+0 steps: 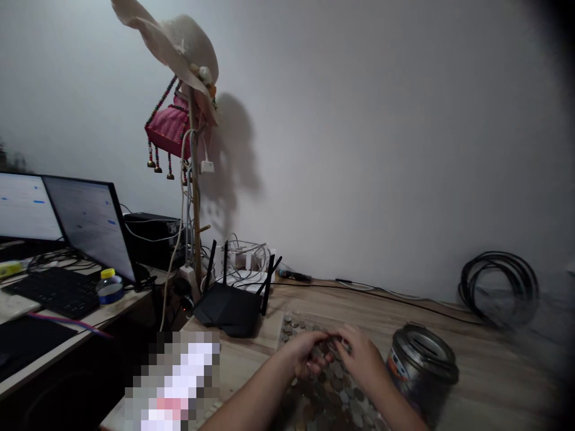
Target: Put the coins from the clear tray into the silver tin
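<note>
Where the dark round metal tin with a slotted lid (422, 368) stands on the pale wooden tabletop (494, 377), a loose heap of dull mixed coins (335, 398), too many to count, spreads just left of it. Both hands meet over the heap's far edge: the right hand (363, 357) nearer the tin, the left hand (306, 354) beyond. Each grip is curled, fingertips touching; whether either holds a coin I cannot tell. One black four-antenna router (229, 305) sits farther left and back.

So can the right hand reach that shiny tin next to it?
Probably yes. The tin stands just beside the right hand on the same table, and nothing lies between them.
</note>
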A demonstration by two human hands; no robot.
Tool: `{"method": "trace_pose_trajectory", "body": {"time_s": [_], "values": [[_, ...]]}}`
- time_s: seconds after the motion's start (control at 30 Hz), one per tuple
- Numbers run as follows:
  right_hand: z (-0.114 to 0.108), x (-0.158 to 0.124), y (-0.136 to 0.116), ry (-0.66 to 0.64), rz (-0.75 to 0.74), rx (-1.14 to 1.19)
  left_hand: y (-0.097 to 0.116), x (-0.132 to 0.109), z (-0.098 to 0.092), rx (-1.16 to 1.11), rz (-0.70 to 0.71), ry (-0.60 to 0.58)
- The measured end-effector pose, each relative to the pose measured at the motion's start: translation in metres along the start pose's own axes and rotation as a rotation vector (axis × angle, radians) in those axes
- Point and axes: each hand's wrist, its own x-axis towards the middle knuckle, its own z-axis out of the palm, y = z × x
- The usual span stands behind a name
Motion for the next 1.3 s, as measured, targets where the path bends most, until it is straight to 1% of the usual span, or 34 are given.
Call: {"method": "trace_pose_trajectory", "body": {"time_s": [0.07, 0.1, 0.13, 0.17, 0.2, 0.23, 0.27, 0.3, 0.33, 0.37, 0.4, 0.47, 0.53, 0.57, 0.6, 0.67, 0.7, 0.73, 0.77, 0.83, 0.9, 0.93, 0.97, 1.03, 1.1, 1.17, 1.23, 1.3], "values": [[-0.019, -0.001, -0.001, 0.199, -0.018, -0.121, 0.003, -0.001, -0.001, -0.079, -0.045, -0.044], [-0.032, -0.003, 0.002, 0.313, 0.000, -0.186, 0.003, -0.001, -0.002, -0.108, -0.060, -0.058], [-0.047, -0.006, 0.007, 0.419, 0.050, -0.256, 0.004, -0.001, -0.002, -0.122, -0.043, -0.045], [-0.063, -0.009, 0.014, 0.501, 0.131, -0.327, 0.004, -0.001, -0.003, -0.122, -0.027, -0.020], [-0.078, -0.012, 0.024, 0.536, 0.235, -0.390, 0.003, 0.000, -0.003, -0.114, -0.012, 0.005], [-0.092, -0.016, 0.036, 0.524, 0.352, -0.435, 0.002, 0.001, -0.004, -0.101, 0.004, 0.024], [-0.104, -0.019, 0.050, 0.461, 0.446, -0.440, 0.000, 0.002, -0.004, -0.083, 0.024, 0.036], [-0.113, -0.022, 0.064, 0.373, 0.499, -0.402, -0.001, 0.003, -0.004, -0.062, 0.045, 0.041], [-0.118, -0.024, 0.077, 0.289, 0.521, -0.342, -0.002, 0.004, -0.004, -0.041, 0.065, 0.042], [-0.121, -0.025, 0.090, 0.220, 0.514, -0.270, -0.002, 0.005, -0.005, -0.025, 0.083, 0.038], [-0.121, -0.026, 0.100, 0.173, 0.491, -0.206, -0.003, 0.005, -0.005, -0.011, 0.103, 0.036], [-0.117, -0.025, 0.112, 0.139, 0.452, -0.144, -0.002, 0.005, -0.004, 0.027, 0.138, 0.045], [-0.112, -0.024, 0.111, 0.137, 0.402, -0.155, -0.002, 0.004, -0.003, 0.079, 0.168, 0.070], [-0.111, -0.023, 0.105, 0.174, 0.364, -0.181, -0.001, 0.003, -0.003, 0.109, 0.181, 0.083], [-0.109, -0.021, 0.096, 0.252, 0.326, -0.222, -0.001, 0.003, -0.002, 0.139, 0.193, 0.088], [-0.102, -0.018, 0.071, 0.475, 0.246, -0.291, -0.002, 0.002, -0.001, 0.189, 0.217, 0.074], [-0.096, -0.016, 0.057, 0.559, 0.211, -0.294, -0.002, 0.001, 0.000, 0.208, 0.225, 0.057], [-0.088, -0.015, 0.043, 0.584, 0.180, -0.270, -0.003, 0.001, 0.000, 0.220, 0.228, 0.034], [-0.078, -0.013, 0.030, 0.531, 0.148, -0.217, -0.003, 0.001, 0.000, 0.228, 0.222, 0.011], [-0.054, -0.011, 0.008, 0.265, 0.095, -0.119, -0.004, 0.000, 0.000, 0.230, 0.196, -0.026], [-0.030, -0.011, -0.008, 0.023, 0.073, -0.105, -0.004, 0.000, 0.000, 0.231, 0.164, -0.043], [-0.020, -0.011, -0.012, -0.050, 0.072, -0.121, -0.004, 0.000, -0.001, 0.233, 0.153, -0.043], [-0.012, -0.011, -0.015, -0.094, 0.078, -0.143, -0.004, 0.000, -0.001, 0.231, 0.141, -0.047], [-0.004, -0.012, -0.018, -0.121, 0.086, -0.173, -0.003, 0.000, -0.001, 0.197, 0.105, -0.060], [-0.005, -0.012, -0.017, -0.087, 0.068, -0.166, -0.002, 0.001, -0.002, 0.114, 0.045, -0.069], [-0.014, -0.011, -0.014, -0.005, 0.026, -0.123, 0.000, 0.001, -0.003, 0.011, -0.024, -0.078], [-0.031, -0.011, -0.007, 0.141, 0.000, -0.083, 0.002, 0.003, -0.006, -0.080, -0.067, -0.089], [-0.054, -0.014, 0.006, 0.313, 0.063, -0.085, 0.002, 0.005, -0.009, -0.158, -0.074, -0.082]]}}
